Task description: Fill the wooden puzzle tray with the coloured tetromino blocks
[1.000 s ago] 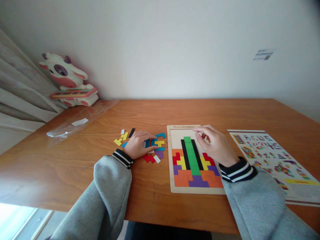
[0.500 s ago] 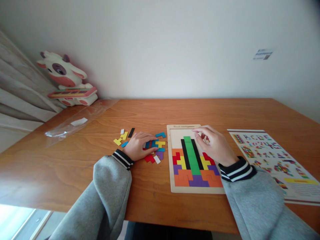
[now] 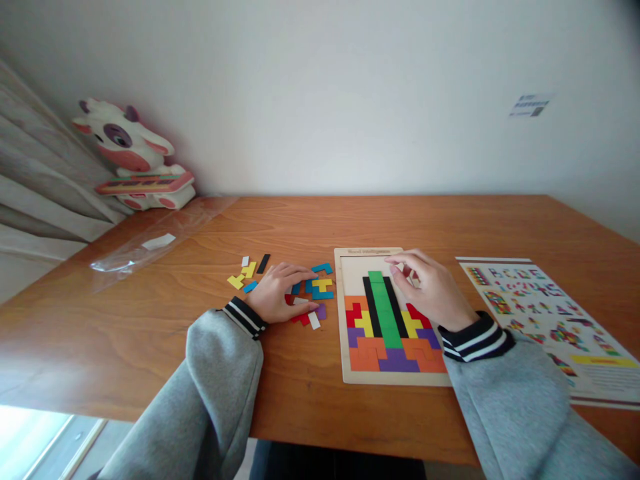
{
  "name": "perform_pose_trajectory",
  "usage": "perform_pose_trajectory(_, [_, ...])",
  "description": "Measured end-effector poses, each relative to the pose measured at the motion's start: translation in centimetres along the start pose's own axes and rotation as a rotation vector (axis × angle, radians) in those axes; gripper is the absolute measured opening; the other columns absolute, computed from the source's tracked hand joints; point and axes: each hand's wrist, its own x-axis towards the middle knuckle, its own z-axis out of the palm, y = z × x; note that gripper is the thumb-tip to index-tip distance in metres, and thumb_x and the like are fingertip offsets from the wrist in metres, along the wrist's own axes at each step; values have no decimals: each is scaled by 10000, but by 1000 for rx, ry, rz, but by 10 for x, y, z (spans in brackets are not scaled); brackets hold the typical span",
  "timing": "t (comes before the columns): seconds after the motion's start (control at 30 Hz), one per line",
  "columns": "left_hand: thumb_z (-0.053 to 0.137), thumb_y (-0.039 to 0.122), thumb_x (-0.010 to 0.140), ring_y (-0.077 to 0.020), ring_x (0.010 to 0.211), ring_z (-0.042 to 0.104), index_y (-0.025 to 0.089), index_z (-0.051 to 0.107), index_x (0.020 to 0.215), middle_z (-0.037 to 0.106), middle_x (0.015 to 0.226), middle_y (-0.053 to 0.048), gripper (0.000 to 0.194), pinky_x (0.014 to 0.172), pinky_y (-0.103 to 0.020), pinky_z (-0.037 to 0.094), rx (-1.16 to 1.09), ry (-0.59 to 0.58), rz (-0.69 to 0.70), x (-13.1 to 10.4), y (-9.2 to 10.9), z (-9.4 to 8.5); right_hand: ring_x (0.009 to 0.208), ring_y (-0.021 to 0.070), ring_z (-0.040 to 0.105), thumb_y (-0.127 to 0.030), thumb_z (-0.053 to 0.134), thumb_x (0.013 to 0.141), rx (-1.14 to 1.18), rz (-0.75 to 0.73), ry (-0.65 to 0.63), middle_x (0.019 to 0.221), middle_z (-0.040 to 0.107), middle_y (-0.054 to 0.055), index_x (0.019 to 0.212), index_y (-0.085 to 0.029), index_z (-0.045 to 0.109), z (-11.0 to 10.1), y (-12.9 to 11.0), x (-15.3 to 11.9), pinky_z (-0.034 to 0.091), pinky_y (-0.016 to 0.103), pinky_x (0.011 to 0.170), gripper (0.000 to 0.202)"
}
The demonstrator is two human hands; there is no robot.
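2 bare hands over 1 tabletop [image 3: 295, 407]. Left hand [image 3: 280, 292]: grip wide, thumb and index spread over the loose pieces [image 3: 322, 285], which lie left of the board; cannot tell if it holds any. Right hand [image 3: 433, 291]: grip narrow, thumb and index tips close together over the upper right of 1 wooden board [image 3: 395, 379]; cannot tell whether anything sits between them. Loose, visible: 3 yellow, 1 black bar [image 3: 263, 263], 3 white, 1 purple [image 3: 321, 311]; blue and red partly under the hand, count uncertain. In the board: 1 green column [image 3: 385, 310] up the middle, 2 black strips [image 3: 371, 307] flanking it, 2 yellow areas [image 3: 365, 323], 2 red areas [image 3: 354, 313], 3 purple areas [image 3: 399, 361], and orange blocks [image 3: 365, 355] whose joins are too faint to count. Also on tabletop: 1 printed sheet [image 3: 545, 327] right of the board, 1 clear plastic bag [image 3: 160, 242] far left, 1 cow toy [image 3: 125, 153] with keyboard behind it. Wall: 1 label [image 3: 531, 105].
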Motion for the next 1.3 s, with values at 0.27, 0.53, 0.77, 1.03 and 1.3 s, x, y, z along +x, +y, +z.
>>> perform_pose_trajectory(0.27, [712, 564, 833, -296, 1131, 632, 226, 632, 1265, 680, 1246, -112, 554, 1002, -473, 476, -2, 21, -34, 2, 2, 5, 740, 179, 671, -265, 515, 964, 6, -6, -14, 1036, 698, 75, 1049, -214, 660, -1, -1, 0, 564, 363, 721, 176])
perform_pose_trajectory(0.53, [759, 565, 788, -296, 1059, 684, 219, 670, 1195, 739, 1145, -96, 541, 969, -467, 514, 9, 80, -70, 4, -2, 11, 735, 180, 672, -269, 511, 967, 3, -5, -15, 1030, 701, 72, 1043, -217, 664, -1, -1, 0, 563, 363, 719, 179])
perform_pose_trajectory(0.77, [784, 563, 759, -272, 1048, 700, 213, 672, 1190, 740, 1160, -86, 567, 952, -429, 551, -72, 97, -114, 4, -3, 11, 724, 172, 661, -260, 515, 968, 5, -9, -17, 1040, 697, 74, 1039, -212, 658, -1, -1, 0, 560, 364, 728, 167])
perform_pose_trajectory(1.03, [759, 546, 792, -252, 1056, 697, 230, 672, 1181, 734, 1151, -74, 509, 959, -404, 560, -108, 100, -94, 3, -1, 9, 752, 186, 669, -270, 512, 965, -4, -24, -13, 1027, 702, 73, 1046, -220, 663, -2, -2, 1, 564, 360, 721, 178])
perform_pose_trajectory(1.3, [777, 493, 804, -257, 1077, 685, 231, 679, 1185, 738, 1158, -80, 472, 977, -415, 532, -71, 95, 8, 4, -1, 12, 773, 180, 665, -279, 509, 977, 15, -11, -20, 1047, 694, 73, 1051, -218, 657, -1, 1, -1, 559, 346, 714, 176])
